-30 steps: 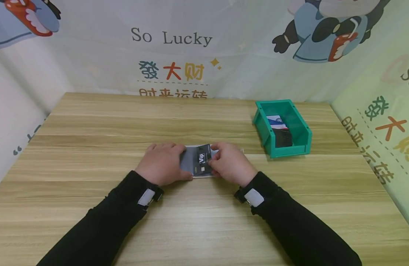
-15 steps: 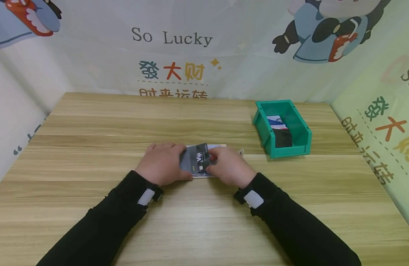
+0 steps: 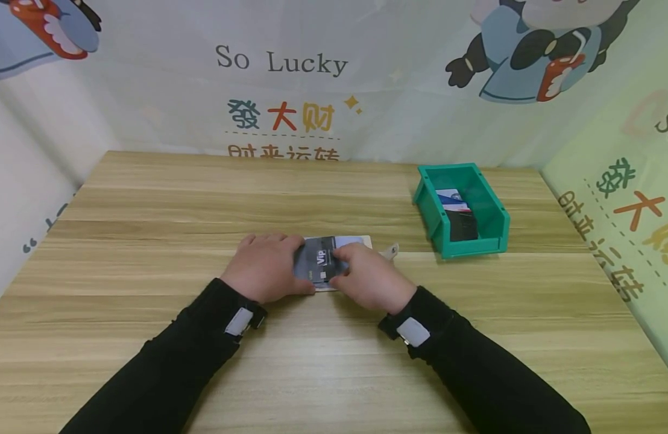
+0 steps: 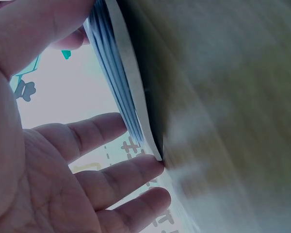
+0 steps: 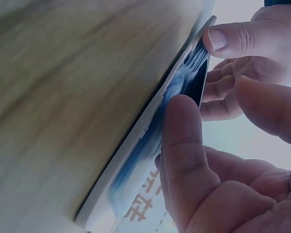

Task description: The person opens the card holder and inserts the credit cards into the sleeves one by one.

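A card holder [image 3: 351, 240] with clear sleeves lies spread on the wooden table. My left hand [image 3: 266, 268] grips its left side, thumb at the near edge. In the left wrist view, fingers touch the far end of the stacked sleeves [image 4: 119, 73] and pale cover [image 4: 136, 80]. A black card marked Vip [image 3: 321, 260] lies mostly over the left page. The right hand [image 3: 371, 274] holds that card's right edge with curled thumb and finger. In the right wrist view, its fingertip overlaps the sleeves [image 5: 172, 92]; the card's held edge is partly hidden.
A green bin [image 3: 473, 248] stands at the back right, with white-and-blue and black cards [image 3: 463, 225] inside. A small pale tab [image 3: 391, 251] sticks out beyond the right hand. Printed cloth [image 3: 280, 90] hangs behind the table [image 3: 176, 199] and along its sides.
My right hand has slid left with the Vip card, which has tilted and straightened again, uncovering more of the right page. The left hand has stayed in place.
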Demonstrator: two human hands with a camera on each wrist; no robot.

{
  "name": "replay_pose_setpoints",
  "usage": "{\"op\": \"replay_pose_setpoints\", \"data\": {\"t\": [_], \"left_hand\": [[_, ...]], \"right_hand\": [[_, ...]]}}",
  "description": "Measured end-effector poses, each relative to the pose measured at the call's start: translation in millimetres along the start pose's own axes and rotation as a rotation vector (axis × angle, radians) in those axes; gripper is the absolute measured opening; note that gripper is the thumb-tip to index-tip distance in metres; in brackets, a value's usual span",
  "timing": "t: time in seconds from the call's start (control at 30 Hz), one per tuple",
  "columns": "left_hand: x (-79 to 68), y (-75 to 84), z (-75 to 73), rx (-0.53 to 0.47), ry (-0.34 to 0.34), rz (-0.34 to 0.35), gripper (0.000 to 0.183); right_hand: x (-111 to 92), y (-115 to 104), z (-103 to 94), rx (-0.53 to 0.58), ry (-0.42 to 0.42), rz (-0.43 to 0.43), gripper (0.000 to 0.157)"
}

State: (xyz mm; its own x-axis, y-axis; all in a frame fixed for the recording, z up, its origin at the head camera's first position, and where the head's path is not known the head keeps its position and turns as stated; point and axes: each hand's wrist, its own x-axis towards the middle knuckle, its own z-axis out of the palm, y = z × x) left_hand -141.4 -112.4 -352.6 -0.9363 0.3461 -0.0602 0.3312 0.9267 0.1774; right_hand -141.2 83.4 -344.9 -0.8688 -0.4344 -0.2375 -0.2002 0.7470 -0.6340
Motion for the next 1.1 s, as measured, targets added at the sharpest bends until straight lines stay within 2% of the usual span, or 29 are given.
{"op": "replay_pose_setpoints", "data": {"t": [0.47,0.9,1.1], "left_hand": [[0.3,0.1,0.1,0.0,-0.005,0.007,0.086],[0.3,-0.5,0.7,-0.011,0.008,0.015,0.083],[0.1,-0.4,0.5,-0.008,0.013,0.022,0.082]], "right_hand": [[-1.9,-2.9,3.4,0.007,-0.075,-0.034,0.055],[-2.7,-2.6,4.7,-0.052,-0.097,-0.091,0.057],[-3.5,-3.0,4.8,-0.046,-0.116,-0.081,0.059]]}}
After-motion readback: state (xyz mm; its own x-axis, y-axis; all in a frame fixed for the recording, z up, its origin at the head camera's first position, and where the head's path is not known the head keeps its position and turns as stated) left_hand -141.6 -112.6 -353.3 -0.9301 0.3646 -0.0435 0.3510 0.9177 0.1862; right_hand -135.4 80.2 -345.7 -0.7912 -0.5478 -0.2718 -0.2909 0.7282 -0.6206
